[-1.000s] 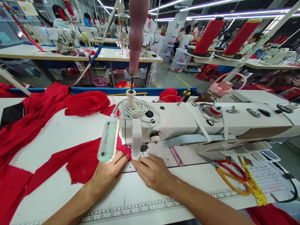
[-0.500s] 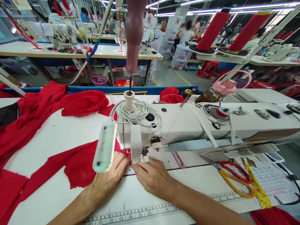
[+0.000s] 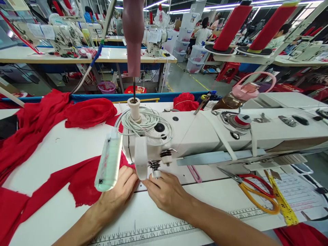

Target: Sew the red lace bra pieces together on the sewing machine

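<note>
My left hand (image 3: 120, 186) is closed at the sewing machine's head (image 3: 153, 140), its curled fingers on the red fabric (image 3: 84, 186) that runs in from the left. A clear greenish guard (image 3: 109, 162) hangs in front of part of that hand. Close beside it, my right hand (image 3: 166, 194) is closed too, fingers bent and pressed together under the thread tension knob (image 3: 155, 173). Its fingertips meet near the left thumb, but what they pinch is hidden. The needle area is also hidden behind the machine's white front cover (image 3: 140, 159).
Orange-and-red-handled scissors (image 3: 258, 194), a yellow tape measure (image 3: 283, 201) and a written sheet (image 3: 299, 194) lie at right. Pink tweezers (image 3: 194, 174) rest near the machine arm. More red cloth (image 3: 43, 126) is heaped at left. A printed ruler (image 3: 153, 234) runs along the front edge.
The view has shifted slightly, so the machine head appears a little farther left. Both hands stay close together at the machine, with the left a touch farther left in view.
</note>
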### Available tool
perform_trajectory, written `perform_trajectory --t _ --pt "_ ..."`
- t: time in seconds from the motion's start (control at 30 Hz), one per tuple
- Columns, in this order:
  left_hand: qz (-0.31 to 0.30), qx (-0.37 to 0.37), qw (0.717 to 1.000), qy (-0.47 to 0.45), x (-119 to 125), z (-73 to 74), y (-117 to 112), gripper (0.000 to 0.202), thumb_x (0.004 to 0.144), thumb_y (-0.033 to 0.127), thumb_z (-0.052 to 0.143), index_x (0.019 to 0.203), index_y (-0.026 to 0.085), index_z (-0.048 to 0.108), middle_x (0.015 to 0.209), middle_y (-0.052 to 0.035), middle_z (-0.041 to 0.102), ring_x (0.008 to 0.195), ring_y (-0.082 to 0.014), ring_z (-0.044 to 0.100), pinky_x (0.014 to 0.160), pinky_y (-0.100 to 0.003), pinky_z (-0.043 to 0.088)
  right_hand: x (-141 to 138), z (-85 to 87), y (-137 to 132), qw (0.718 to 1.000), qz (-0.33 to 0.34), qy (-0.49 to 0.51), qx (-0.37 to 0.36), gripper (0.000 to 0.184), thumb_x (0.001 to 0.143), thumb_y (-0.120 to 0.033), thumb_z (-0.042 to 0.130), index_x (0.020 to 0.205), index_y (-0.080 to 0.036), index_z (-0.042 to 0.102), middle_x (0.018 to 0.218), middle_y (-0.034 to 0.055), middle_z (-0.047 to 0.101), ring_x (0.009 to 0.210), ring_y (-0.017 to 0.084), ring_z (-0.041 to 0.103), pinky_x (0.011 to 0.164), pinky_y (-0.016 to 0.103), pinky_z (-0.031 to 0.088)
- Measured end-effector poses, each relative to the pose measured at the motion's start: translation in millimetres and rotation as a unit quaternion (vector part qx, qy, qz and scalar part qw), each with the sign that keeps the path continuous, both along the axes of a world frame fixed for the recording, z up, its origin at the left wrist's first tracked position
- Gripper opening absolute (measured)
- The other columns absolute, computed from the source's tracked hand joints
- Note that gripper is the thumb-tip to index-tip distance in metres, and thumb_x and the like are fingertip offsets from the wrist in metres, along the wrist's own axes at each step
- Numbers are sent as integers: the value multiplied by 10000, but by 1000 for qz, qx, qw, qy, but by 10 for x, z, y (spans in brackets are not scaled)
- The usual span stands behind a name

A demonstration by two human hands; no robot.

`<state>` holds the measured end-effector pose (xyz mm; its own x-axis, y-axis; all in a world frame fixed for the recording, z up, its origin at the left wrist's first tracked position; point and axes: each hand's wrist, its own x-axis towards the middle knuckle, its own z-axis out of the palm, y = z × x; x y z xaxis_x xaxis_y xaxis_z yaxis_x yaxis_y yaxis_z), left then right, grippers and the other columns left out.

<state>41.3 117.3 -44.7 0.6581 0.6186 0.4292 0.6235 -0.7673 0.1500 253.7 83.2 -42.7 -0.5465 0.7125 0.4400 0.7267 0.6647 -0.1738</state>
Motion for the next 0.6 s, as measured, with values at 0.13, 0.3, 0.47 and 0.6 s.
perform_trajectory --t 0.13,0.3,0.47,0.6 --pt "-13 -22 1000 -3 -5 25 -8 242 966 57 427 888 178 622 801 -38 541 728 -166 472 652 -272 406 -4 3 -2 1000 1 5 7 206 970 -120 472 1050 -170 655 786 18 641 713 171 537 628 331 394" --pt "-38 -15 999 8 -6 61 -37 268 950 24 412 962 157 645 868 -61 619 785 -174 535 673 -279 455 19 -11 21 1000 10 21 3 201 956 -120 481 1025 -165 664 754 19 613 678 160 525 596 315 367" --pt "-10 131 990 52 57 124 -147 296 918 -13 439 1011 98 698 1003 -136 708 1018 -279 616 745 -373 483 62 -41 71 996 -18 87 8 209 926 -95 495 858 -184 672 677 9 542 653 143 512 597 272 367" --pt "18 159 983 87 95 131 -249 328 924 -16 429 1069 93 703 1027 -143 721 1092 -318 621 885 -504 476 44 -16 98 995 -6 100 -13 301 929 -83 460 1080 -211 687 765 31 615 725 167 545 628 278 408"
